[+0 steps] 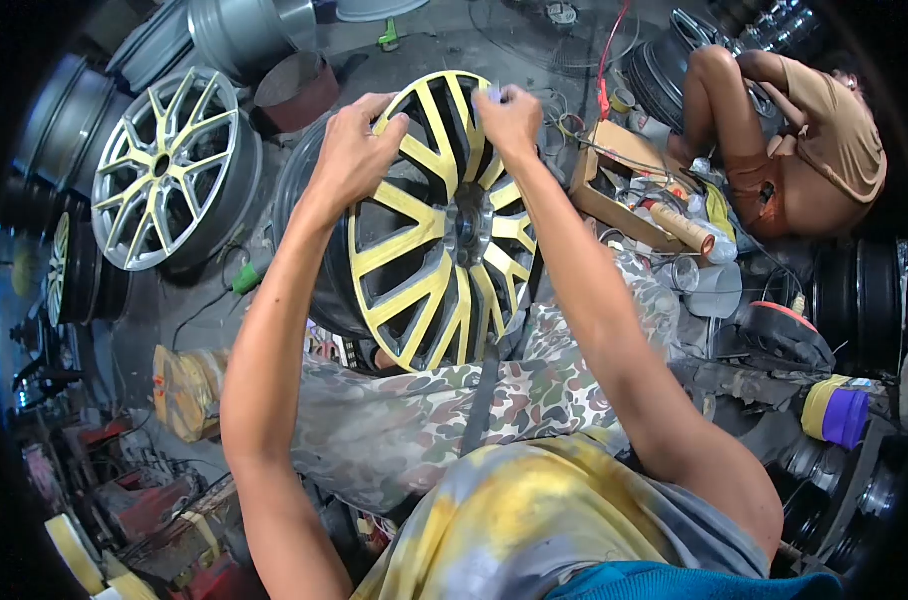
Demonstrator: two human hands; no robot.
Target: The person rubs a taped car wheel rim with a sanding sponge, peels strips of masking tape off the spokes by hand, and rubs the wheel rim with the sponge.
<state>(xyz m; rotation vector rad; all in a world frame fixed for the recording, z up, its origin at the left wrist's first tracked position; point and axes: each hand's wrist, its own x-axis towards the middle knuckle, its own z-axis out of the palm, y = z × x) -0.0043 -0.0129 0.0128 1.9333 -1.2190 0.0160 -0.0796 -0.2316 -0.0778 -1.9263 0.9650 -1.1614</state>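
Observation:
An alloy wheel [399, 240] with black gaps and pale yellow spoke faces, seemingly covered with masking tape, stands tilted before my lap. Its dark hub [466, 228] faces me. My left hand [359, 148] is closed at the upper left edge of the wheel, thumb on the front side and fingers curled by the rim. At the upper right edge, my right hand [510, 122] has its fingers pinched together, with a small pale bit by the fingertips too blurred to name. A dark tyre or barrel shape [299, 220] shows behind the wheel.
Another yellow-faced wheel [174, 165] leans at left, near grey rims [249, 35]. A cardboard box [614, 180] of cans and tools lies at right, beside a crouching person [774, 140]. Tape rolls [836, 412] sit far right; a green connector [245, 279] and cables lie on the floor.

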